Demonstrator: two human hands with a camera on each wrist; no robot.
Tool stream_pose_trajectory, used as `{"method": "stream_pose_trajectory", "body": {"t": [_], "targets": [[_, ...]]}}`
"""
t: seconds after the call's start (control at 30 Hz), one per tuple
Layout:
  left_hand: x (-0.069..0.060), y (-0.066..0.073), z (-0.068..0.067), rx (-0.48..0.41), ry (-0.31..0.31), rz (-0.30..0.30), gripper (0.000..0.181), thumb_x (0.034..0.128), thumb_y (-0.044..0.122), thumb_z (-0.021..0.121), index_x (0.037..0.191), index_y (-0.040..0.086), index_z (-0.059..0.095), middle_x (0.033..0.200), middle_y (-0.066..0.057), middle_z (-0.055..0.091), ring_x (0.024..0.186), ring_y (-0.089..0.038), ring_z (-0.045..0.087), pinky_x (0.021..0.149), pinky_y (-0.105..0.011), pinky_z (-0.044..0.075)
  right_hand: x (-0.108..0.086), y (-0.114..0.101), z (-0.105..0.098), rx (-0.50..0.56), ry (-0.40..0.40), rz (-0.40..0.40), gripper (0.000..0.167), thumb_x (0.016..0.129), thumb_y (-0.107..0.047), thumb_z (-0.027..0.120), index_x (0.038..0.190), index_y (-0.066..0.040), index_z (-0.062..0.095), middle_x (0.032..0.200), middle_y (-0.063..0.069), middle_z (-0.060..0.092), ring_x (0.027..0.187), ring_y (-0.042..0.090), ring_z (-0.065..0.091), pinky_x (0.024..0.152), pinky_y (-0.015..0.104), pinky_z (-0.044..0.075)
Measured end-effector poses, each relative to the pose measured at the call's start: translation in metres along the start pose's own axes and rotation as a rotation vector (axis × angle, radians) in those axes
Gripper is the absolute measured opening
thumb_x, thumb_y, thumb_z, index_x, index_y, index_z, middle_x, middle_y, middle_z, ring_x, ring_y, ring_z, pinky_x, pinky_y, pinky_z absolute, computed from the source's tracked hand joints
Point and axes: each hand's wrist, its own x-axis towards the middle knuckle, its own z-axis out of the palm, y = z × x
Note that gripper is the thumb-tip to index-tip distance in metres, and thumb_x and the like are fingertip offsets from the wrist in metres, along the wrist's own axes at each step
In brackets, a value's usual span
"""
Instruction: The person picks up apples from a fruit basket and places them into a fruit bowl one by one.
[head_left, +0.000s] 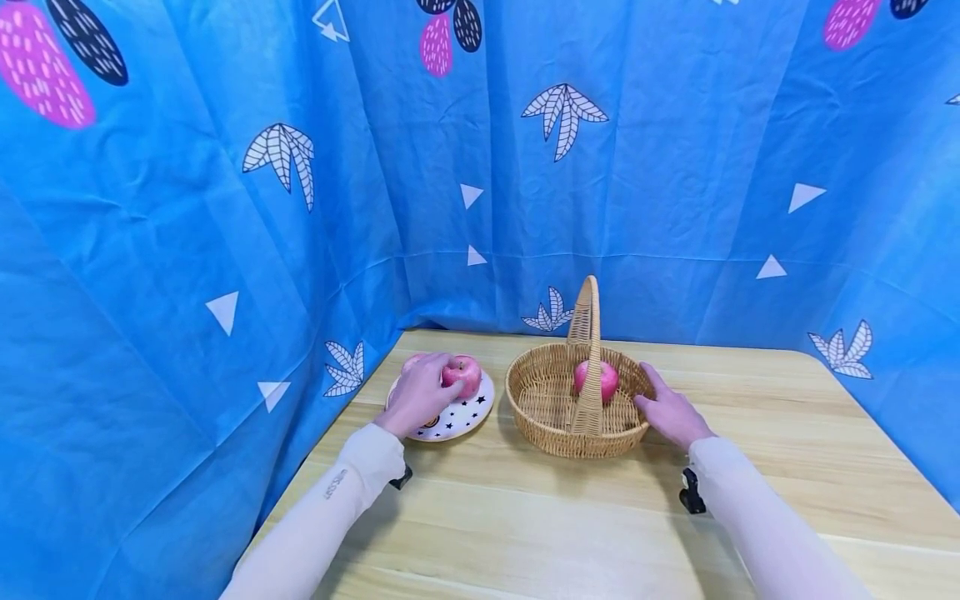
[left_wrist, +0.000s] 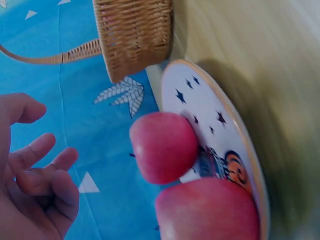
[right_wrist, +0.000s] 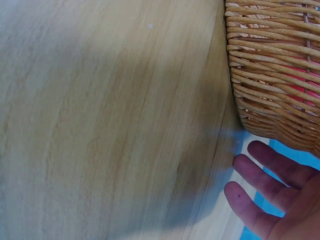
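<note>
My left hand (head_left: 422, 393) is over a plate (head_left: 468, 421) with star prints, close to two red apples on it. In the left wrist view, a gap separates the loosely bent fingers of my left hand (left_wrist: 42, 172) from the nearer-to-basket apple (left_wrist: 164, 147) and the larger-looking apple (left_wrist: 207, 210). My right hand (head_left: 675, 414) is at the right rim of a wicker basket (head_left: 536, 427), thumb and a finger at the edge. Three straight fingers (right_wrist: 260, 175) show beside its wall; the thumb is hidden there. Inside the basket lies another red apple (head_left: 606, 380).
The basket's tall arched handle (head_left: 590, 333) rises above its rim. Plate and basket stand side by side on a light wooden table (head_left: 525, 533). A blue patterned curtain (head_left: 637, 208) hangs behind and along the left edge.
</note>
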Motion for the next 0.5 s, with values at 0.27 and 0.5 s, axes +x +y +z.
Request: {"method": "stream_pose_trajectory", "body": {"t": [0.27,0.5], "targets": [[0.008,0.015,0.004,-0.093,-0.072,-0.006,0.029,0.0951,0.041,0.059,0.115,0.022,0.069,0.12,0.001,0.067,0.105,-0.021,0.064,0.096,-0.039,0.046,0.0,-0.002,-0.002,-0.008,0.004,-0.006,0.076,0.103,-0.051,0.036,0.162,-0.029,-0.008,0.151,0.04,0.031,0.131,0.065,0.038,0.097,0.078,0.037],[0.017,0.027,0.008,-0.045,-0.058,0.022,0.03,0.09,0.034,0.064,0.117,0.022,0.068,0.121,0.006,0.067,0.106,-0.021,0.064,0.09,-0.037,0.051,0.0,0.0,-0.001,-0.002,0.003,-0.004,0.077,0.104,-0.051,0.036,0.162,-0.029,-0.008,0.152,0.04,0.03,0.131,0.065,0.037,0.098,0.078,0.036]]}}
